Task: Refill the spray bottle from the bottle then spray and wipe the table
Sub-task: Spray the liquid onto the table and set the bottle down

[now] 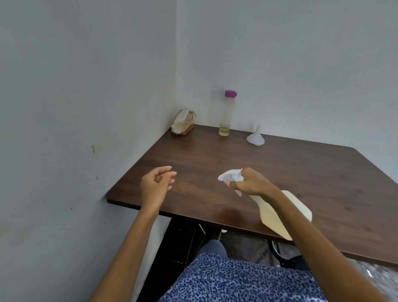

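A spray bottle (283,213) is held tilted over the near part of a dark wooden surface (284,170), its white trigger head (230,177) raised toward the far left and its pale body slanting down and back toward the person. The long axis runs on a diagonal from that head to the base, which hangs past the near edge, and the nozzle points out across the bare middle of the surface. The right hand (251,183) grasps the bottle at the neck, fingers curled round the trigger. The left hand (157,182) hovers apart to the left above the surface, fingers loosely bent and holding nothing.

Against the far wall stands a tall clear bottle (227,116) with a purple cap, only a little yellowish liquid left in its bottom. A white funnel (256,137) lies mouth-down just to its right, and a wire holder of cloths or napkins (183,123) sits in the corner.

Refilling looks finished, judging by the capped bottle and idle funnel; spraying appears to be the step in hand. The next move would call for squeezing the trigger over the bare wood, then fetching a cloth from the corner to wipe.
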